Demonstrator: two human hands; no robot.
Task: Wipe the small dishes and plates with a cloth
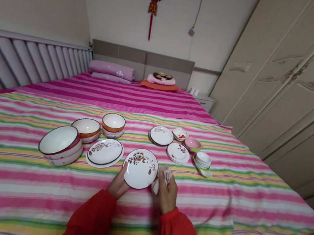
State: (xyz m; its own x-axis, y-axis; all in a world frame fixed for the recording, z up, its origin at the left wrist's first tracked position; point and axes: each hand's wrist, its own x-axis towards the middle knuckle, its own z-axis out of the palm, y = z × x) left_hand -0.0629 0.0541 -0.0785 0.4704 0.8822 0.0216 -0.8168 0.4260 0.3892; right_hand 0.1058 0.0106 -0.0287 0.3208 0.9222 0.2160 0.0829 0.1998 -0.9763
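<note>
A round white plate (141,176) with a dark rim and brown flowers is held tilted up above the striped bed cover. My left hand (120,182) grips it by its left edge, thumb on the front. A crumpled pale cloth (166,174) is pinched in my right hand (167,193) at the plate's right edge. Left of the held plate lie stacked oval plates (108,153). Beyond it to the right are a stack of brown-flowered plates (162,136) and a stack of small plates with red flowers (177,153).
Large bowls (62,145), orange-banded bowls (86,129) and more stacked bowls (113,123) stand at left. At right are a patterned dish (180,134), a pink bowl (192,144) and small white bowls (203,159) by a green-edged spoon (204,172). A wardrobe (285,87) flanks the bed.
</note>
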